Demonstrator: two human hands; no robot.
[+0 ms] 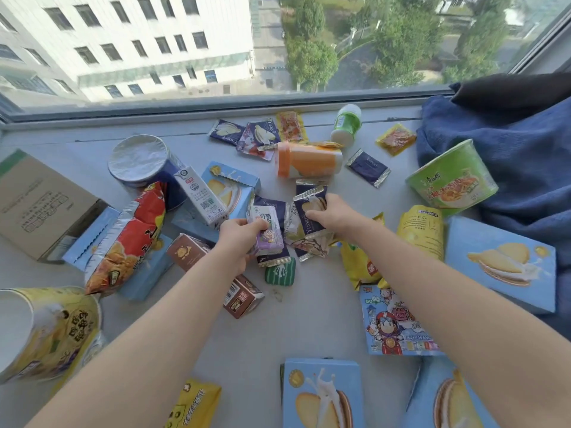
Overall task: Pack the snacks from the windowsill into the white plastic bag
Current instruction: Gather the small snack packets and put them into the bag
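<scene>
Fingers of your left hand (239, 234) pinch a purple snack pack (267, 234) | your right hand (335, 213) grips a navy biscuit packet (310, 211) | both mid-windowsill (309, 319), snacks scattered toward every edge.

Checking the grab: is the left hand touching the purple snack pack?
Touching. The head view shows the left hand with fingers curled over the purple snack pack, gripping it.

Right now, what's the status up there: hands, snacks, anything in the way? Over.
Left hand grips a purple snack pack. Right hand grips a navy biscuit packet. White bag not in view. Snacks lie scattered over the windowsill.
</scene>
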